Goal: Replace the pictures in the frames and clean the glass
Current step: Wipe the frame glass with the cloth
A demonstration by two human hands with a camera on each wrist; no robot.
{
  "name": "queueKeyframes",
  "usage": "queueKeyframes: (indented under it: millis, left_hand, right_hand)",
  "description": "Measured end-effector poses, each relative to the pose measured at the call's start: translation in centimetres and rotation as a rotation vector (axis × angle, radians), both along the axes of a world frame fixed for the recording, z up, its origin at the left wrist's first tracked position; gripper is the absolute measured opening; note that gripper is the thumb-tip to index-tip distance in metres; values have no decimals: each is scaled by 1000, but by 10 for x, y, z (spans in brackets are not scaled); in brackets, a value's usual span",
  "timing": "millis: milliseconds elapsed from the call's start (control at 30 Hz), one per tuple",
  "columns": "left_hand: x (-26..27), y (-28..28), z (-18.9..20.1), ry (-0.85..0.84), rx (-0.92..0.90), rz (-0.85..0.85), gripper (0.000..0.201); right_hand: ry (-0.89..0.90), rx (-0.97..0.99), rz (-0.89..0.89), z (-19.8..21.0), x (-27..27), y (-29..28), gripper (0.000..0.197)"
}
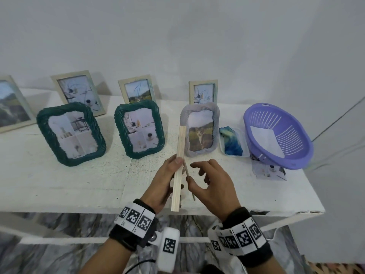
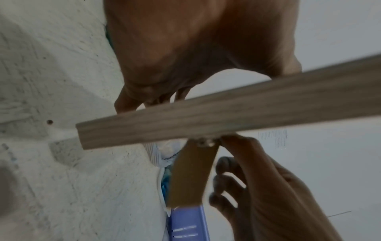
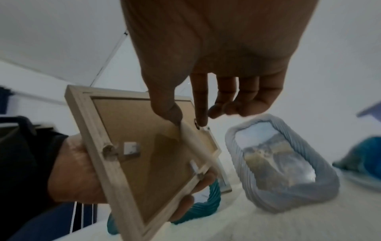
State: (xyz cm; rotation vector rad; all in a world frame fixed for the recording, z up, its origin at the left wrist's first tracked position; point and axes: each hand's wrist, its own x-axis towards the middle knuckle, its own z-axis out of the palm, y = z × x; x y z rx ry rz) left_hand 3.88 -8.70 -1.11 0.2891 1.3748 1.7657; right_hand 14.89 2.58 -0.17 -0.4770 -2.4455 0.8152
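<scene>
right wrist view: i see left hand (image 3: 82, 169) gripping pale wooden picture frame (image 3: 115, 163) edge-on above the table, back exposed so right hand (image 3: 206, 68), fingers loosely curled, can pinch the cardboard stand (image 3: 183, 132).

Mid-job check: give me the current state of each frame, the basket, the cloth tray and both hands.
Wooden frame: held edge-on, back facing right hand.
Left hand: grips the wooden frame.
Right hand: fingertips at the frame's back stand.
Two green frames: standing, pictures in.
Grey frame: standing, cat picture in.
Purple basket: tilted, holds paper.
Cloth tray: holds blue cloth.
</scene>
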Motion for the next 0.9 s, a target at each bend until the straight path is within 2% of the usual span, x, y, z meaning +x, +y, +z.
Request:
queueKeyframes:
  millis: [133,200,233,333,367,433,533,633,733,900]
  left_hand:
    - [4,-1,1,94,-93,21,92]
    - [7,1,0,119,-122,28,92]
    - [10,3,1,146,-145,29,94]
    - [17,0,2,219,-175,67,105]
    - [17,-4,2,238,-169,99,102]
    - [13,-11,3,212,-158,178,86]
    - [10,-18,14,70,-134,174,75]
    - [9,-25,18,-7,-123,64,82]
    - [10,-38,21,-33,-148,100,83]
    - [-3,-74,20,-61,-212,179,86]
  right_hand:
    - [-53,328,-166,5,5,4,13]
    - [-107,279,-170,8,8,0,11]
    - [-129,109,-126,10,9,-2,14]
    - [-113,-788,-47,24,10,-3,28]
    - [-102,-1012,-58,27,11,-1,37]
    - [-125,-1224,-80,27,12,7,51]
    - [-149,-1295,-84,21,11,19,59]
    - [-142,-1310,-8,14,5,18,59]
    - [-135,-1349,77,8,2,10,57]
    - [-221,-1206,212,5,-15,-15,52]
